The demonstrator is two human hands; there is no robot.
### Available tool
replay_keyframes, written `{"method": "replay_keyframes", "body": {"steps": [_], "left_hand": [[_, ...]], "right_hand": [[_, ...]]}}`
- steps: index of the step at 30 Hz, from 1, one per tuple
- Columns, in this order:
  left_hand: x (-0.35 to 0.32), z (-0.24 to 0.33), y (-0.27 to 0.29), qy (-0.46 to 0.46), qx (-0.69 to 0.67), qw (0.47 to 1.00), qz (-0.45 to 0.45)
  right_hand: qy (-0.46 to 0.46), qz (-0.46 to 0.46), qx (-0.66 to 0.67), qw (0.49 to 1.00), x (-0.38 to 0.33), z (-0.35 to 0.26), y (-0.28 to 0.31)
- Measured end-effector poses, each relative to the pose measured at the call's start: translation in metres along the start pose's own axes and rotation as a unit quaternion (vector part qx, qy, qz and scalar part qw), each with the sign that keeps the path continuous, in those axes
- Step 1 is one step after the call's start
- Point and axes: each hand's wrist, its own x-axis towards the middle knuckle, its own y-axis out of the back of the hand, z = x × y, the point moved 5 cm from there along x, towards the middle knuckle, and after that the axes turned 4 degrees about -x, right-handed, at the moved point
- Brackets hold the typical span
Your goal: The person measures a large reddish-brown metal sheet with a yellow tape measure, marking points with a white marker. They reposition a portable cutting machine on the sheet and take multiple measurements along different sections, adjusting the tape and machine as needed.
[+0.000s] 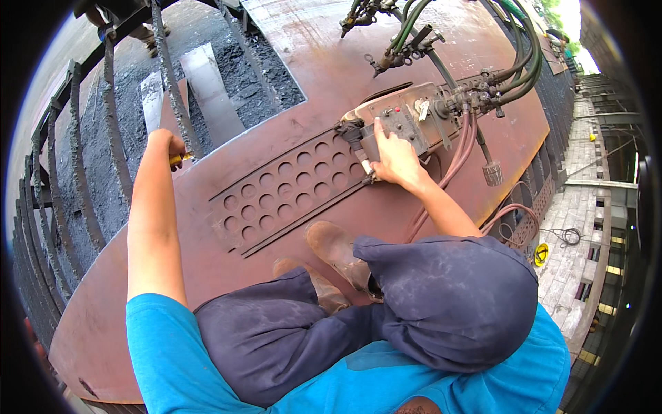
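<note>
My left hand (pixel 171 146) is closed around a small yellow object (pixel 178 159), mostly hidden by the fingers, at the cut-out edge of a large rusty steel plate (pixel 207 179). On the plate sits a track cutting machine (pixel 403 124), its body worn and its control panel carrying knobs and a red button. My right hand (pixel 398 160) rests at the panel's near left corner, index finger stretched onto it. A short white piece (pixel 366 166) shows beside that hand's thumb; whether it is held cannot be made out. Under the machine runs a track (pixel 265 172) with rows of round holes.
Cutting torches (pixel 386 63) with green and dark hoses (pixel 527 65) reach over the plate's far side. Red hoses (pixel 463 148) trail rightward. Slatted bars (pixel 114 117) and metal strips (pixel 210 93) lie left over dark slag. My boots (pixel 334 252) stand on the plate. Another person's legs (pixel 141 31) show far left.
</note>
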Motion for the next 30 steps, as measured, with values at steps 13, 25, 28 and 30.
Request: {"method": "replay_keyframes", "body": {"steps": [13,25,28,30], "left_hand": [[-0.077,0.021,-0.012,-0.001,-0.129,0.992,0.008],[-0.160,0.113,0.002,0.019,-0.143,0.990,-0.001],[-0.164,0.116,0.003,0.020,-0.125,0.992,0.004],[-0.168,0.126,0.002,0.009,-0.119,0.993,0.007]], "right_hand": [[0.194,-0.045,0.062,0.978,-0.034,-0.084,0.040],[0.282,-0.061,0.098,0.952,-0.033,-0.011,0.105],[0.292,-0.050,0.113,0.948,-0.035,-0.014,0.103],[0.294,-0.050,0.112,0.948,-0.036,-0.010,0.108]]}}
